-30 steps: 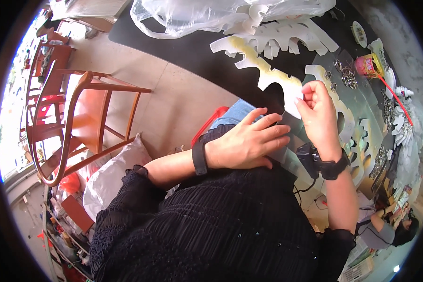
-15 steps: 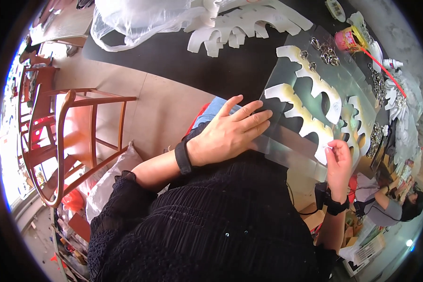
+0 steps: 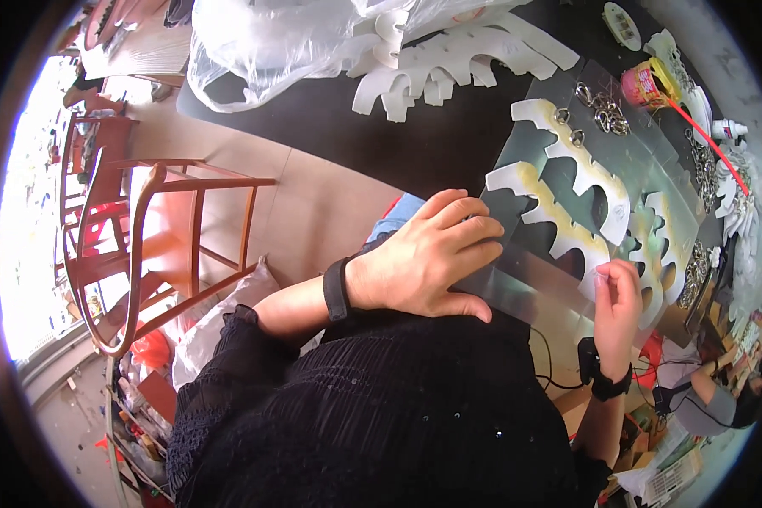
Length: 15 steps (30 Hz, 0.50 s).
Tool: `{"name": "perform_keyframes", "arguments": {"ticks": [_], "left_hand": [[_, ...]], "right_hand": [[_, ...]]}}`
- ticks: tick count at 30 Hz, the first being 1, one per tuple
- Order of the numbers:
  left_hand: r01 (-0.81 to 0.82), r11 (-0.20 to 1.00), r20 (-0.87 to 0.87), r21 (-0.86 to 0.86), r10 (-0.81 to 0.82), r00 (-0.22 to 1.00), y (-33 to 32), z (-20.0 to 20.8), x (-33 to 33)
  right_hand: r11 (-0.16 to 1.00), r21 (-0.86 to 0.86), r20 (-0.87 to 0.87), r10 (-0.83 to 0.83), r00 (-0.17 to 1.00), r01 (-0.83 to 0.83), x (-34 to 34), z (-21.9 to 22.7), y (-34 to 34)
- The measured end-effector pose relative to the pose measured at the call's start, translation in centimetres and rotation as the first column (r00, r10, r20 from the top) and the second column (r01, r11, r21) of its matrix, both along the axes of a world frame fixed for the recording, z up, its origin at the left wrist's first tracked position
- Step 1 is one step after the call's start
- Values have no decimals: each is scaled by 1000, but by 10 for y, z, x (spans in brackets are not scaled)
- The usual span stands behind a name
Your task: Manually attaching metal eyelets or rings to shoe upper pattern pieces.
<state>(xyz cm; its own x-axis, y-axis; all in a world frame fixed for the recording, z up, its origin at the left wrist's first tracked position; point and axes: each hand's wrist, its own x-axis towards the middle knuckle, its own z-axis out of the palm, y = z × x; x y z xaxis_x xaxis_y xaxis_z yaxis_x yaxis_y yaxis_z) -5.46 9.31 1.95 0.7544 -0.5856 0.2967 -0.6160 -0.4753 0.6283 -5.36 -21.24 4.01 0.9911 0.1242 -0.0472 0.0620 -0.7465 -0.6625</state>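
My left hand (image 3: 423, 258) is open at the table's near edge, its fingers apart and slightly bent, thumb out to the side; it holds nothing. Beside its fingertips starts a curved white scalloped strip (image 3: 559, 220) with yellowish smears along one side. My right hand (image 3: 618, 305) pinches the near end of that strip between thumb and fingertips. A second scalloped strip (image 3: 588, 169) lies just beyond it, with metal rings at its far end. More smeared white pieces (image 3: 670, 245) lie to the right. All rest on a clear plastic sheet (image 3: 516, 275).
Farther off are a plastic bag (image 3: 271, 51), stacked white cut pieces (image 3: 449, 63), metal clasps (image 3: 608, 114) and a pink-yellow tub (image 3: 648, 83) with a red stick (image 3: 711, 148). A wooden chair (image 3: 144, 245) stands left. Another person (image 3: 694, 398) is at the lower right.
My left hand has bent its fingers, and its thumb now shows stretched out to the side. My right hand keeps its pinch at the strip's end. The whole view has shifted slightly.
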Motion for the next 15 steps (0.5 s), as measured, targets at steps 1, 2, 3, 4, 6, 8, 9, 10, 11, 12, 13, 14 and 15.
{"name": "perform_keyframes", "arguments": {"ticks": [1,2,3,4,6,8,9,10,11,12,13,14,15], "left_hand": [[20,998,5,-58,-19,1000,0,1,3],[29,998,39,-59,-27,999,-4,4,9],[44,997,48,-71,-41,998,-8,5,14],[30,999,56,-44,-28,998,-11,6,18],[-8,1000,50,-29,9,999,-18,5,23],[-14,1000,36,-24,15,999,-21,2,27],[-49,999,14,3,49,999,-22,0,27],[-63,998,12,2,63,998,-22,-2,26],[-48,999,13,-14,49,999,-22,-2,26],[-58,998,8,3,58,998,-22,-3,26],[-68,998,2,20,68,998,-22,-5,26],[-75,997,-4,24,75,997,-21,-6,25],[-71,997,-2,11,71,998,-21,-8,25]], "right_hand": [[999,-47,37,27,999,-25,0,6,6],[997,-79,61,9,998,-4,-2,10,6],[996,-91,69,-4,998,11,-1,16,7],[995,-98,81,-17,997,25,1,23,7],[995,-93,102,-17,995,26,9,38,3],[989,48,-58,-139,989,142,16,52,-4],[971,148,-160,-161,974,185,25,63,-2],[975,157,-189,-126,974,157,36,69,-1],[996,85,-189,-25,982,42,49,71,-7],[998,-29,-181,43,982,-49,64,74,-5],[980,-142,-184,113,977,-140,77,77,-2],[963,-208,-132,146,980,-171,90,72,-1],[941,-279,-81,174,981,-190,100,69,-1]]}}
